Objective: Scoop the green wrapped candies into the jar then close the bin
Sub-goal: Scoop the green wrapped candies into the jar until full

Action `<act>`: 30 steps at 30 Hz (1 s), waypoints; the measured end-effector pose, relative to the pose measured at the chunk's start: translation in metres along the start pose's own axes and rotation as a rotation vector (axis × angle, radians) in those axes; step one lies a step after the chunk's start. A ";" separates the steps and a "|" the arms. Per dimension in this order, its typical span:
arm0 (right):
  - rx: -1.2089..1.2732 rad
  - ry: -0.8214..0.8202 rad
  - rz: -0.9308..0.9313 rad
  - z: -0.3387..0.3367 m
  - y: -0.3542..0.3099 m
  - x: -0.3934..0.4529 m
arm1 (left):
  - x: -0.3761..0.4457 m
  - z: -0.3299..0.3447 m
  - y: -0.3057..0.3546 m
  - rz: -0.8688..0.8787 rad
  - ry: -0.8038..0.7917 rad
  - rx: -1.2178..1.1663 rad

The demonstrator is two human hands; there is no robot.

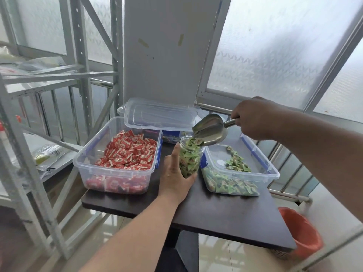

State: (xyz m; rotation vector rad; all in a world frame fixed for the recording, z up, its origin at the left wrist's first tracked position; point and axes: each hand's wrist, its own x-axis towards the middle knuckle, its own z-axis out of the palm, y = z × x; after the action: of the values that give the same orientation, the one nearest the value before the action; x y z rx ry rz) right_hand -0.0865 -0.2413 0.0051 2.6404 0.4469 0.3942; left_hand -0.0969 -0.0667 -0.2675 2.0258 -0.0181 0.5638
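Left hand (174, 173) grips clear jar (189, 160) (mostly full of green candies); right hand (255, 118) holds metal scoop (210, 130) tipped at its mouth. Green-candy bin (261, 165) open just right, red-candy bin (94, 154) left.

I'm looking into what seems a storeroom or a shop's back room. Bare grey metal racking (82, 55) is standing at the left, its shelves holding bagged goods (47, 154). Clear bulk bins of wrapped sweets (125, 154) are sitting on a small dark counter (225, 216) against frosted windows (275, 46), over a glossy tiled floor (225, 258).
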 end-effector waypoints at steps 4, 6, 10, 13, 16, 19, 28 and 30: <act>0.091 0.069 0.079 0.004 0.009 -0.002 | 0.000 0.000 0.001 0.000 -0.003 0.003; 0.126 0.090 0.137 0.011 0.014 -0.003 | 0.001 0.000 0.001 -0.002 -0.002 0.010; 0.202 0.020 0.238 0.038 0.020 -0.010 | 0.000 0.000 0.000 -0.010 -0.009 0.011; 0.244 -0.039 0.341 0.068 0.028 -0.018 | 0.001 0.000 -0.001 -0.022 -0.021 -0.004; 0.275 -0.084 0.441 0.104 0.039 -0.024 | 0.003 0.001 -0.002 -0.032 -0.041 -0.021; 0.315 -0.125 0.528 0.136 0.048 -0.028 | 0.005 0.002 -0.005 -0.053 -0.063 -0.039; 0.201 -0.088 0.494 0.170 0.036 -0.027 | 0.014 0.006 -0.005 -0.063 -0.105 -0.049; 0.211 -0.141 0.478 0.166 0.034 -0.024 | 0.015 0.007 -0.006 -0.072 -0.104 -0.027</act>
State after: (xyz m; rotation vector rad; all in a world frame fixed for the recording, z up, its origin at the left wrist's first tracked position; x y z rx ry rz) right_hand -0.0431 -0.3394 -0.1280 2.9447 -0.2075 0.3119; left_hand -0.0795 -0.0656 -0.2696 2.0191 -0.0153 0.4109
